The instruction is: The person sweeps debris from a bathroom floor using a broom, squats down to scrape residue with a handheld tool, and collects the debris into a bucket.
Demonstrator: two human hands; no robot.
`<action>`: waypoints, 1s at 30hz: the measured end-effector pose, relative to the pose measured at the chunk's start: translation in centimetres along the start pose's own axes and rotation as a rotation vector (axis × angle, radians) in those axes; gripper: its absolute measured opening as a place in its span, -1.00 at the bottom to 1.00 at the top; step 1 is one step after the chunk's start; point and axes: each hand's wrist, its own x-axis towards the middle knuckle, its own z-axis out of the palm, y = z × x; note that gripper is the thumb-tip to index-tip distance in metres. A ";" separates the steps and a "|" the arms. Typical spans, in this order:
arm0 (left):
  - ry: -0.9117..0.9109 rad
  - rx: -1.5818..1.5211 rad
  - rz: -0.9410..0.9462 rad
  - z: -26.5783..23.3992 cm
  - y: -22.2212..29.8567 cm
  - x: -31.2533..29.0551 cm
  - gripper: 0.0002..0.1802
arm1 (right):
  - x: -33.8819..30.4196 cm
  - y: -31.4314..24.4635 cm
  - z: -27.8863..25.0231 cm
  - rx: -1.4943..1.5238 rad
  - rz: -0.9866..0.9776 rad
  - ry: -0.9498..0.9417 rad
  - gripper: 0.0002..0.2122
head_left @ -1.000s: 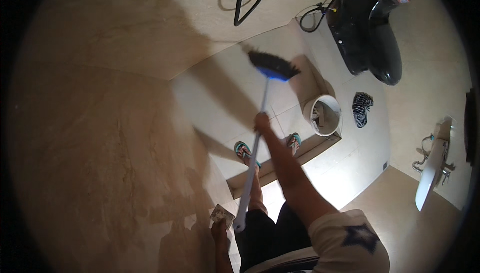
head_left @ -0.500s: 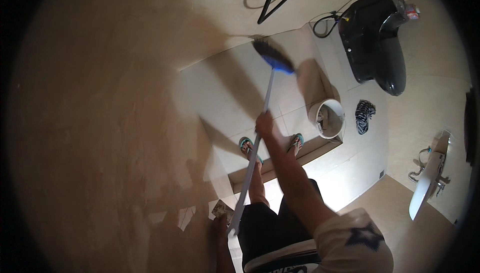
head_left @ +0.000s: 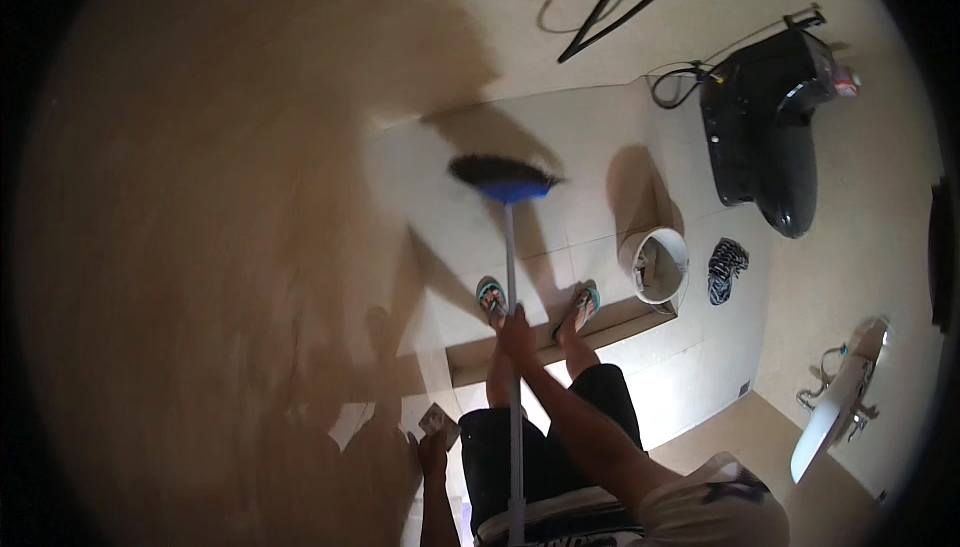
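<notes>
My right hand (head_left: 517,335) is wrapped round the pale grey handle of a broom (head_left: 511,247). The broom's blue head and dark bristles point away from me over the floor tiles; whether the bristles touch the floor I cannot tell. The handle's near end runs down past my shorts to the lower edge. On the left, by the wall, my left hand (head_left: 432,452) is off the handle. It appears closed on a small, flat, square greyish piece (head_left: 439,424), whose kind does not show clearly.
My feet in flip-flops stand inside a low raised curb (head_left: 610,329). Right of them is a white bucket (head_left: 682,267) with pale things in it. Beyond lie a dark patterned cloth (head_left: 728,272), a black toilet (head_left: 760,137) and a white washbasin (head_left: 828,427). Black bars (head_left: 630,7) stick out at the far wall.
The broom head has swung left and come nearer to me. My right hand has drawn back toward my body. The handle's end has moved away from my left hand.
</notes>
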 end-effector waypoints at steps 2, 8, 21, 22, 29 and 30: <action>0.100 0.037 -0.079 0.3 0.6 -0.1 -0.52 | 4.5 -1.8 -1.3 -0.119 -0.001 -0.112 -0.70; 0.141 -0.057 -0.048 2.6 2.9 -2.3 -0.59 | 14.2 -0.9 1.0 -0.226 0.069 -0.278 -0.50; 0.344 -0.222 -0.151 12.7 5.8 -9.0 -0.72 | 14.0 9.9 -21.5 -0.734 -0.388 -0.457 -0.49; 0.376 -0.189 -0.124 13.2 6.2 -9.5 -0.72 | 15.5 8.5 -19.6 -0.836 -0.454 -0.502 -0.51; 0.497 -0.403 -0.184 15.5 9.1 -13.0 -0.73 | 24.8 3.3 -13.8 -1.103 -0.688 -0.460 -0.59; 0.441 -0.418 -0.278 16.9 9.2 -14.2 -0.73 | 26.2 3.6 -16.3 -1.147 -0.789 -0.481 -0.61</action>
